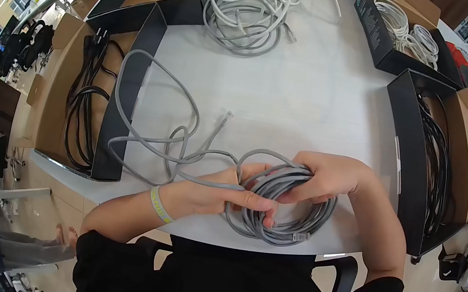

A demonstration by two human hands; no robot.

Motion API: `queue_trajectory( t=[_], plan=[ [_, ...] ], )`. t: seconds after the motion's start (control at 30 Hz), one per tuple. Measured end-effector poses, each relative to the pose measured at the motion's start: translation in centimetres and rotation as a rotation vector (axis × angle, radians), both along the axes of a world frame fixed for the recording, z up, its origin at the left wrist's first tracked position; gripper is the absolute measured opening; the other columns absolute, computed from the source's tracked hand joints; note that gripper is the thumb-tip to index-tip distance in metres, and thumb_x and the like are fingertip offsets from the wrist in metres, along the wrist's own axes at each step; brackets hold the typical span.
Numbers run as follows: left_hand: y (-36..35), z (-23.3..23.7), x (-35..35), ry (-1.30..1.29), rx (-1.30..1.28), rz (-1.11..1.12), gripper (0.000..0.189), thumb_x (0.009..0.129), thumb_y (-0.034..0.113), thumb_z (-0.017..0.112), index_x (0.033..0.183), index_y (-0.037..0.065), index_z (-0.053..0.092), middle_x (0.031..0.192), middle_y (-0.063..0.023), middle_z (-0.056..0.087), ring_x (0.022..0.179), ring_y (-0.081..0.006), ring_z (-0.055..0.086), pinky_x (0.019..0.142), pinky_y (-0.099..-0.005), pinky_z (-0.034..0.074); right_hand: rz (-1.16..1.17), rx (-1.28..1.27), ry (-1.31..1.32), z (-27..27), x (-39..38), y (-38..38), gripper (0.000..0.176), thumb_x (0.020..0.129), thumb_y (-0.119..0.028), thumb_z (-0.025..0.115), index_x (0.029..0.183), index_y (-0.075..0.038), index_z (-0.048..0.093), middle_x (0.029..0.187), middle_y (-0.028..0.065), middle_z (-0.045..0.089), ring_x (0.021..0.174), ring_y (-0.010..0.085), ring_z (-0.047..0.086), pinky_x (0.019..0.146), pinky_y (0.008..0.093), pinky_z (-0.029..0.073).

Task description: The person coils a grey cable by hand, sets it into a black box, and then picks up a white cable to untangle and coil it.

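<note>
A grey network cable (290, 218) is wound into a coil near the table's front edge. My right hand (328, 178) grips the top of that coil. My left hand (219, 193) pinches the cable strand where it enters the coil, thumb and fingers closed on it. The loose rest of the grey cable (148, 99) loops across the white table (317, 98) to the left, and its clear plug (225, 118) lies in the middle of the table.
Open cardboard boxes ring the table: one at left holds black cables (80, 113), one at right holds dark cables (436, 169), one at back right holds white cables (410, 33). A pile of white and grey cables (246, 4) lies at the back.
</note>
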State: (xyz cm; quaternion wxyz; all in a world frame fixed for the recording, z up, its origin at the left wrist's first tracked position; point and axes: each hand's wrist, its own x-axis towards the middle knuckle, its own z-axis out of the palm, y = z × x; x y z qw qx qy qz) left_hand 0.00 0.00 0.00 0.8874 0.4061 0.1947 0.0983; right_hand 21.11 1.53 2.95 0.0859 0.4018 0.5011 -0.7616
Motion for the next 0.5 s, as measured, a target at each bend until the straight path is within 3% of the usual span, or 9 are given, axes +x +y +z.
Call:
queue_trajectory(
  t=[0.07, 0.1, 0.17, 0.2, 0.27, 0.3, 0.37, 0.43, 0.5],
  plan=[
    [-0.2, -0.3, 0.1, -0.006, -0.122, -0.022, 0.035, 0.083, 0.024, 0.059, 0.106, 0.001, 0.048, 0.072, -0.0036, 0.055, 0.073, -0.0116, 0.055, 0.071, -0.0282, 0.044, 0.038, 0.263, -0.095, 0.8, -0.4, -0.2, 0.033, 0.069, -0.021, 0.065, 0.093, 0.000, 0.056, 0.063, 0.0071, 0.053, 0.060, 0.0135, 0.050, 0.050, 0.0221, 0.038],
    [0.1, -0.3, 0.0, 0.009, -0.114, -0.030, 0.035, 0.083, 0.024, 0.059, 0.106, 0.001, 0.048, 0.072, -0.0036, 0.055, 0.073, -0.0116, 0.055, 0.071, -0.0282, 0.044, 0.026, 0.271, -0.082, 0.4, -0.6, -0.5, 0.033, 0.069, -0.021, 0.065, 0.093, 0.000, 0.056, 0.063, 0.0071, 0.053, 0.060, 0.0135, 0.050, 0.050, 0.0221, 0.038],
    [0.3, -0.5, -0.1, 0.017, -0.199, 0.118, 0.025, 0.085, 0.025, 0.055, 0.094, 0.002, 0.053, 0.064, -0.0004, 0.050, 0.063, -0.0098, 0.050, 0.067, -0.0278, 0.045, -0.309, 0.749, -0.084, -0.2, -0.9, -1.6, 0.046, 0.065, -0.022, 0.070, 0.102, 0.001, 0.053, 0.077, 0.0118, 0.056, 0.066, 0.0158, 0.052, 0.051, 0.0231, 0.039],
    [0.7, -0.1, -0.1, 0.073, -0.228, 0.143, 0.023, 0.086, 0.026, 0.054, 0.084, 0.003, 0.053, 0.059, 0.0011, 0.046, 0.057, -0.0093, 0.047, 0.065, -0.0286, 0.046, -0.308, 0.751, -0.089, -0.4, -1.2, -2.0, 0.046, 0.065, -0.022, 0.070, 0.102, 0.001, 0.053, 0.077, 0.0118, 0.056, 0.066, 0.0158, 0.052, 0.051, 0.0231, 0.039],
    [0.9, -0.5, -0.1, 0.062, -0.270, 0.146, 0.023, 0.086, 0.026, 0.054, 0.081, 0.004, 0.053, 0.059, 0.0007, 0.046, 0.057, -0.0095, 0.046, 0.065, -0.0293, 0.046, -0.585, 1.254, -0.027, -0.7, -2.1, -2.5, 0.054, 0.062, -0.008, 0.068, 0.112, -0.003, 0.050, 0.086, 0.0052, 0.056, 0.056, 0.0125, 0.050, 0.053, 0.0254, 0.042],
    [1.0, -0.6, -0.1, 0.053, -0.313, 0.148, 0.023, 0.086, 0.026, 0.054, 0.078, 0.004, 0.052, 0.059, 0.0004, 0.046, 0.056, -0.0097, 0.046, 0.064, -0.0300, 0.046, -0.585, 1.258, -0.028, -0.9, -2.3, -2.4, 0.054, 0.062, -0.008, 0.068, 0.112, -0.003, 0.050, 0.086, 0.0052, 0.056, 0.056, 0.0125, 0.050, 0.053, 0.0254, 0.042],
    [1.0, -0.5, -0.1, 0.070, -0.305, 0.114, 0.022, 0.086, 0.024, 0.054, 0.077, 0.004, 0.052, 0.059, -0.0003, 0.047, 0.057, -0.0104, 0.047, 0.065, -0.0307, 0.047, -0.205, 1.832, -0.184, -1.6, -2.5, -2.2, 0.061, 0.060, -0.004, 0.063, 0.118, -0.007, 0.048, 0.093, 0.0070, 0.055, 0.057, 0.0187, 0.054, 0.054, 0.0285, 0.045],
    [1.0, -0.4, -0.3, 0.090, -0.297, 0.072, 0.021, 0.086, 0.022, 0.055, 0.076, 0.004, 0.051, 0.060, -0.0011, 0.047, 0.057, -0.0111, 0.049, 0.066, -0.0314, 0.048, -0.173, 1.790, -0.192, -2.8, -2.8, -2.8, 0.056, 0.060, -0.004, 0.061, 0.114, -0.008, 0.050, 0.088, 0.0066, 0.055, 0.057, 0.0208, 0.055, 0.053, 0.0293, 0.046],
    [0.9, -0.2, -0.7, 0.114, -0.157, 0.040, 0.017, 0.085, 0.017, 0.051, 0.091, 0.001, 0.050, 0.061, -0.0024, 0.046, 0.060, -0.0125, 0.050, 0.072, -0.0379, 0.049, -0.152, 1.749, -0.221, -3.1, -2.7, -2.8, 0.051, 0.060, -0.004, 0.059, 0.111, -0.009, 0.052, 0.083, 0.0062, 0.054, 0.057, 0.0228, 0.056, 0.052, 0.0302, 0.046]
  ],
)
